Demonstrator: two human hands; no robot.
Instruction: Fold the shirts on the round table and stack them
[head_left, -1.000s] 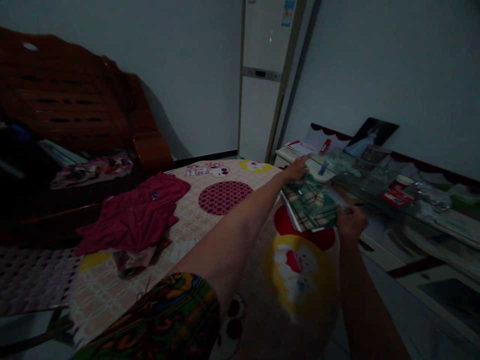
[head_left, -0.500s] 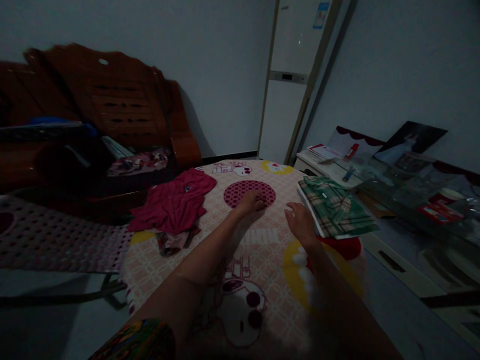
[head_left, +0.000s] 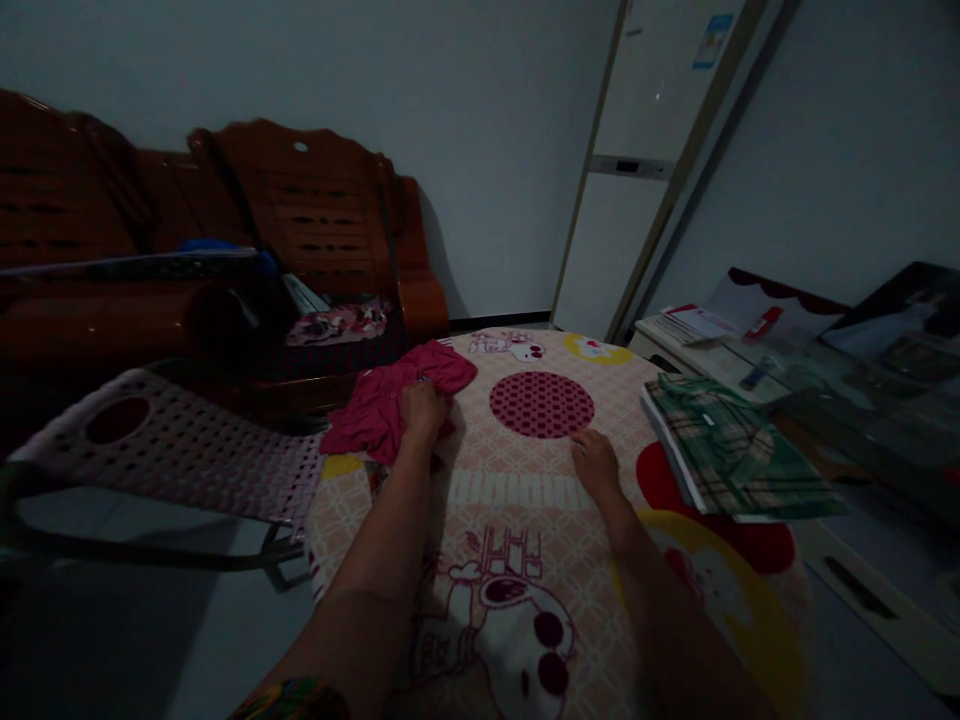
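Note:
My left hand (head_left: 422, 410) is closed on a crumpled magenta garment (head_left: 390, 402) at the left edge of a table covered by a pink cartoon-print cloth (head_left: 525, 520). My right hand (head_left: 595, 462) lies on the cloth with its fingers loosely stretched, holding nothing, just below a dark red dotted circle (head_left: 541, 404). A folded green plaid cloth (head_left: 731, 450) rests on a flat white board at the table's right side, apart from both hands.
A pink woven chair (head_left: 172, 450) stands left of the table. Behind it is a dark wooden sofa (head_left: 225, 250) with clutter on it. A white standing unit (head_left: 637, 170) fills the corner. A low cabinet (head_left: 825, 360) with papers and bottles runs along the right wall.
Both hands left the green plaid cloth and came back left. My left hand reached the magenta garment and closed on it; my right hand settled on the tablecloth. The view swung left.

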